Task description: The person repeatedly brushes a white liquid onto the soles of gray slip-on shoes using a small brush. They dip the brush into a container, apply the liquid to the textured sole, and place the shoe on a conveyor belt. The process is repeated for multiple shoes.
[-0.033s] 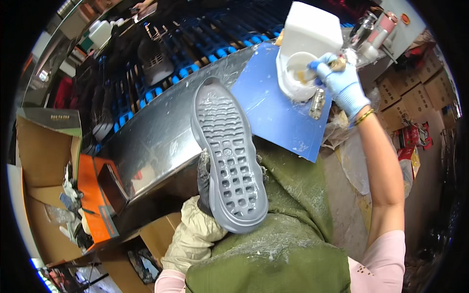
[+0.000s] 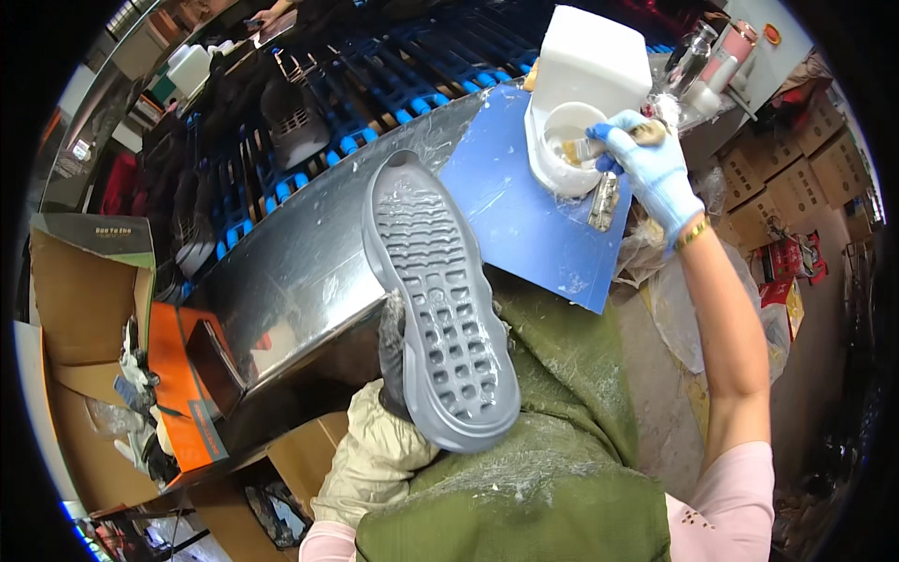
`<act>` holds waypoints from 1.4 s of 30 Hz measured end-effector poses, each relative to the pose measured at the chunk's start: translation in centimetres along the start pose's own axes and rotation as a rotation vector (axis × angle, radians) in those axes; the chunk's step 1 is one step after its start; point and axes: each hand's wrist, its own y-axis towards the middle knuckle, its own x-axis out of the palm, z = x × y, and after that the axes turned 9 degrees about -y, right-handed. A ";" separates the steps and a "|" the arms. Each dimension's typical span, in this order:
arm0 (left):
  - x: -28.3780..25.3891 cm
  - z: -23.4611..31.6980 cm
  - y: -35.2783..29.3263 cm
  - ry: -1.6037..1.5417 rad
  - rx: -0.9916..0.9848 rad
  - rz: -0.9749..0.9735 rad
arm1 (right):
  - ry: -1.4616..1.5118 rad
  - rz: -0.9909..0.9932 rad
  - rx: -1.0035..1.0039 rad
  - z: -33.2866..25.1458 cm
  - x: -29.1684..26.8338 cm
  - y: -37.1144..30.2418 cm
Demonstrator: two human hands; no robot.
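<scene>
A grey shoe sole [image 2: 440, 300] lies in front of me, its gridded, ridged face up and wet-looking. My left hand [image 2: 393, 361], in a dark glove, grips it by its left edge; most of the fingers are hidden beneath it. My right hand [image 2: 651, 169], in a light blue glove with darker fingertips, closes around a brush [image 2: 582, 150]. The bristles are inside a white cup [image 2: 573, 120], part of a white plastic container [image 2: 595, 66] on a blue sheet [image 2: 534, 206]. Against the cup's side rests a small crusted metal piece [image 2: 604, 201].
Beyond the metal table [image 2: 300, 234] runs a conveyor with blue rollers [image 2: 356, 139], carrying dark shoes [image 2: 295, 117]. An open cardboard box [image 2: 89, 309] and an orange box [image 2: 183, 375] stand at left. Bottles [image 2: 726, 61] sit at far right, above stacked cartons [image 2: 787, 178].
My right hand has shifted slightly down and left, and the brush now shows between its fingers and the cup. The sole has moved very little.
</scene>
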 end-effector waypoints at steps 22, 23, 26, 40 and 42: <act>-5.6 -4.7 -2.2 -0.065 0.087 0.154 | 0.108 -0.637 0.015 -7.0 4.6 -9.3; -5.2 -4.8 -2.5 -0.072 0.064 0.151 | 0.132 -0.506 -0.061 -7.1 5.8 -9.0; -5.1 -4.2 -2.7 -0.071 0.046 0.150 | -0.085 -0.131 -0.433 -5.9 9.2 -5.6; -6.6 0.1 -3.6 -0.079 0.155 0.063 | -0.445 -0.040 -0.711 -5.4 11.7 -3.5; -6.9 0.3 -3.7 -0.076 0.154 0.056 | -0.378 0.151 -0.800 -5.2 10.6 -2.8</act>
